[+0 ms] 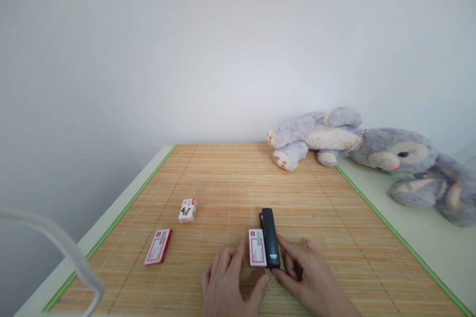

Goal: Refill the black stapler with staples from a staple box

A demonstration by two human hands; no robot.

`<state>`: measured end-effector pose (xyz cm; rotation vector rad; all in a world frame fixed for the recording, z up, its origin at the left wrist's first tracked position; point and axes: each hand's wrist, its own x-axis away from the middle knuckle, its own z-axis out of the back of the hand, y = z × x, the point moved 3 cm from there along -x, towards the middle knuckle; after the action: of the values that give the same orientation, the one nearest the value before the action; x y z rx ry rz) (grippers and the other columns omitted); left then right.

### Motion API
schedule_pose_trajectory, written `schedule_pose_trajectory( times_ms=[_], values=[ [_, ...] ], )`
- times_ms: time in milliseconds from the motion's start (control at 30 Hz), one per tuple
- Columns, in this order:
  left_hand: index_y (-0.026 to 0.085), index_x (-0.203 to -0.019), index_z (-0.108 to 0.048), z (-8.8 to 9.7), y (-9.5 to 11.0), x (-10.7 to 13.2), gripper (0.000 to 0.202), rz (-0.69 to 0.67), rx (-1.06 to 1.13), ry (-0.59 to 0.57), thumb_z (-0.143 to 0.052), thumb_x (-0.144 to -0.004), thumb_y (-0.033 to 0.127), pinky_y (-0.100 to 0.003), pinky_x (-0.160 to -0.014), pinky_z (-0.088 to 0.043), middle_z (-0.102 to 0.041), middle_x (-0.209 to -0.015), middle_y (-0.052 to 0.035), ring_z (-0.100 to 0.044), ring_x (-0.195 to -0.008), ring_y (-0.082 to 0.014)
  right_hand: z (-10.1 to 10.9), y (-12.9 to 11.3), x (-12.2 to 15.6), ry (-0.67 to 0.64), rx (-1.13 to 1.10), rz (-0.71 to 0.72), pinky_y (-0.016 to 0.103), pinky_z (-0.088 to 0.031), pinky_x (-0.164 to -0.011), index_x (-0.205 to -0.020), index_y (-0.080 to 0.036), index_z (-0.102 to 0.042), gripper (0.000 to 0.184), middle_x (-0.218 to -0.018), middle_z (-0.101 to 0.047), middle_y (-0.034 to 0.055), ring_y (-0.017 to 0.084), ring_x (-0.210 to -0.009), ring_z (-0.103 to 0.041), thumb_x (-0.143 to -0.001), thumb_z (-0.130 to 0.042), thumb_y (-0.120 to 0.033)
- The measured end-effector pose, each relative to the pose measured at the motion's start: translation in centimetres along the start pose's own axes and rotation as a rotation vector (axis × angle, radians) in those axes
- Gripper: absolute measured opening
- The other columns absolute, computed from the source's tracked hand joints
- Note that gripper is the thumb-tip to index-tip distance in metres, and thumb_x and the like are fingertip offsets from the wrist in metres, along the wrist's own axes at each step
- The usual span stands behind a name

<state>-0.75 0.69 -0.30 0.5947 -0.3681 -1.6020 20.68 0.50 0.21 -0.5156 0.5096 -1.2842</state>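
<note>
A black stapler [270,238] lies lengthwise on the bamboo mat, its far end pointing toward the wall. My right hand [310,275] has its index finger against the stapler's right side and its thumb at the near end. Close along the stapler's left side is a flat white box with a pink border [257,248]. My left hand [232,282] is open, index finger and thumb apart, just left of and below that box; whether it touches the box I cannot tell.
To the left lie a similar white and pink box with a red side [158,246] and a small white box with a stapler picture [187,210]. A grey plush toy [334,133] lies along the back right. A white cable or tube [55,235] curves in at lower left. The bamboo mat [230,178] has green edging.
</note>
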Motion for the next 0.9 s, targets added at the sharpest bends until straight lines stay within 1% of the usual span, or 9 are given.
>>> schedule_pose_trajectory(
  times_ms=[133, 200, 300, 367, 500, 600, 667, 767, 900],
  values=[
    [0.03, -0.142, -0.063, 5.2, -6.3, -1.4, 0.068, 0.06, -0.129, 0.268, -0.064, -0.084, 0.067, -0.051, -0.104, -0.044, -0.07, -0.122, -0.0098, -0.062, -0.117, -0.0342, -0.1, 0.3, 0.0, 0.029, 0.0, 0.003, 0.036, -0.045, -0.078, -0.158, -0.024, -0.047, 0.07, -0.067, -0.066, -0.0065, 0.019, -0.068, -0.064, -0.091, -0.069, -0.029],
    [0.023, -0.139, -0.064, 8.4, -10.0, -2.1, 0.074, 0.15, -0.234, 0.396, -0.057, -0.083, 0.072, -0.056, -0.11, -0.042, -0.067, -0.125, -0.0137, -0.06, -0.119, -0.0381, -0.2, 0.3, 0.0, 0.038, 0.006, 0.024, 0.036, -0.045, -0.078, -0.156, -0.024, -0.049, 0.068, -0.067, -0.066, -0.0066, 0.018, -0.066, -0.064, -0.091, -0.069, -0.029],
    [0.018, -0.142, -0.061, 11.1, -13.8, -2.6, 0.084, 0.322, -0.34, 0.386, -0.055, -0.082, 0.077, -0.06, -0.11, -0.043, -0.065, -0.124, -0.0164, -0.059, -0.121, -0.0426, -0.1, 0.3, 0.1, 0.039, 0.018, 0.034, 0.036, -0.045, -0.077, -0.156, -0.022, -0.049, 0.068, -0.066, -0.065, -0.0067, 0.018, -0.064, -0.063, -0.091, -0.068, -0.027],
    [0.018, -0.139, -0.063, 11.3, -14.6, -2.6, 0.079, 0.358, -0.292, 0.335, -0.054, -0.084, 0.074, -0.056, -0.106, -0.048, -0.065, -0.122, -0.0151, -0.064, -0.115, -0.0392, -0.2, 0.3, 0.1, 0.036, 0.026, 0.029, 0.037, -0.044, -0.076, -0.156, -0.021, -0.049, 0.068, -0.067, -0.065, -0.0062, 0.018, -0.065, -0.063, -0.091, -0.068, -0.028],
    [0.023, -0.134, -0.068, 9.8, -12.5, -2.4, 0.063, 0.37, -0.125, 0.355, -0.053, -0.087, 0.062, -0.047, -0.095, -0.056, -0.065, -0.123, -0.0093, -0.071, -0.1, -0.0299, -0.3, 0.4, 0.1, 0.031, 0.035, 0.022, 0.037, -0.044, -0.077, -0.155, -0.02, -0.049, 0.067, -0.068, -0.065, -0.006, 0.018, -0.065, -0.063, -0.091, -0.067, -0.027],
    [0.024, -0.132, -0.07, 7.7, -8.8, -2.3, 0.06, 0.316, 0.011, 0.349, -0.061, -0.084, 0.059, -0.043, -0.09, -0.058, -0.067, -0.122, -0.0077, -0.071, -0.099, -0.0283, -0.4, 0.4, 0.0, 0.029, 0.025, 0.02, 0.037, -0.044, -0.077, -0.156, -0.021, -0.048, 0.069, -0.068, -0.066, -0.0064, 0.018, -0.065, -0.063, -0.09, -0.067, -0.025],
    [0.024, -0.132, -0.07, 5.8, -5.6, -2.1, 0.058, 0.232, 0.145, 0.289, -0.064, -0.084, 0.057, -0.04, -0.087, -0.059, -0.068, -0.118, -0.007, -0.071, -0.095, -0.0258, -0.3, 0.3, 0.1, 0.037, 0.017, 0.022, 0.036, -0.045, -0.077, -0.156, -0.021, -0.049, 0.07, -0.068, -0.066, -0.0063, 0.018, -0.066, -0.064, -0.089, -0.068, -0.025],
    [0.022, -0.136, -0.067, 2.8, -1.1, -1.4, 0.055, 0.131, 0.278, 0.283, -0.063, -0.087, 0.048, -0.039, -0.084, -0.06, -0.068, -0.112, -0.0074, -0.07, -0.09, -0.0236, 0.0, -0.1, 0.1, 0.037, 0.01, 0.016, 0.036, -0.045, -0.078, -0.156, -0.022, -0.049, 0.069, -0.069, -0.067, -0.0055, 0.018, -0.066, -0.064, -0.09, -0.067, -0.027],
    [0.022, -0.137, -0.066, -0.4, 2.3, -0.8, 0.056, 0.092, 0.359, 0.216, -0.062, -0.083, 0.036, -0.04, -0.085, -0.06, -0.067, -0.108, -0.0085, -0.07, -0.092, -0.024, 0.4, -0.6, 0.0, 0.006, 0.0, 0.007, 0.036, -0.045, -0.078, -0.157, -0.022, -0.048, 0.067, -0.069, -0.068, -0.0051, 0.018, -0.066, -0.064, -0.092, -0.064, -0.028]
  ],
)
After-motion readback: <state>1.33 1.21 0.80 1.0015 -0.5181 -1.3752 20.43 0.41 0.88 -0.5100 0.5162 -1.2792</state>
